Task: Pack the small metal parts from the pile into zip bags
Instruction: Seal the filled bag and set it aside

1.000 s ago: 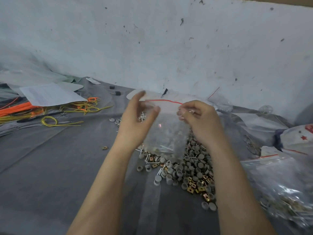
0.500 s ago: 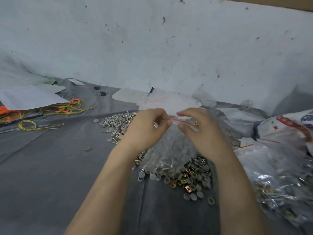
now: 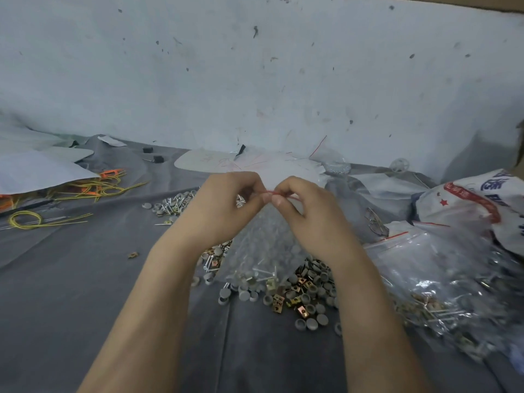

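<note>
L hand [image 3: 226, 205] & R hand [image 3: 306, 214] both pinch red zip strip of zip bag [image 3: 263, 251], fingertips touching. Bag hangs below hands, btm resting on parts pile [image 3: 300, 296]. Filled bags [image 3: 442, 279] right of R hand.

Standing beside the person, I can see only two arms, and both are bare. The left forearm [image 3: 147, 307] and the right forearm [image 3: 377, 321] are uncovered from the lower edge of view to the wrists, slim and smooth. The left grip [image 3: 226, 205] and the right grip [image 3: 312, 217] are bare hands with slender fingers, rounded knuckles and a short, plain thumbnail [image 3: 279, 200] on the right one.
</note>
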`<move>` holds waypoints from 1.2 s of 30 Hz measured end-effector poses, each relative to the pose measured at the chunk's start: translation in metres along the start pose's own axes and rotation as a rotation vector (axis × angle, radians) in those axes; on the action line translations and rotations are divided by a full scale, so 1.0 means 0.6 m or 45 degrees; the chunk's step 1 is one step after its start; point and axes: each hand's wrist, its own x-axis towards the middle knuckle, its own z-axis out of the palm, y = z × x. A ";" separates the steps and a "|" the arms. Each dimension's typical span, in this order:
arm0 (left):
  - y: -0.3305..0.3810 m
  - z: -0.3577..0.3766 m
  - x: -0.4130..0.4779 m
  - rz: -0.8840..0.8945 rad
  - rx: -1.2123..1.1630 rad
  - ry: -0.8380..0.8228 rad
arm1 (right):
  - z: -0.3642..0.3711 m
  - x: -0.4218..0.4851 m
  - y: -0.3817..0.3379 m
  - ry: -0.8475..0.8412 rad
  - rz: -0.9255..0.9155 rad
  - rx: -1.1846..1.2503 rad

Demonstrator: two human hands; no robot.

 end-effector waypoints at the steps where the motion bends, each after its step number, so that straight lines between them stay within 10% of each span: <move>1: 0.000 0.000 0.001 -0.008 -0.012 0.006 | 0.002 -0.001 0.001 0.041 0.005 -0.023; 16: 0.069 0.017 0.043 -0.043 0.053 0.044 | -0.031 -0.071 0.176 0.856 0.998 0.448; 22: 0.209 0.147 0.115 0.101 0.011 0.143 | -0.056 -0.099 0.107 1.421 0.564 0.613; 29: 0.317 0.300 0.197 -0.125 -0.753 0.147 | -0.155 -0.082 0.160 1.277 0.588 -0.127; 36: 0.200 0.420 0.189 -0.571 -0.533 -0.368 | -0.159 -0.092 0.339 0.086 1.413 -0.656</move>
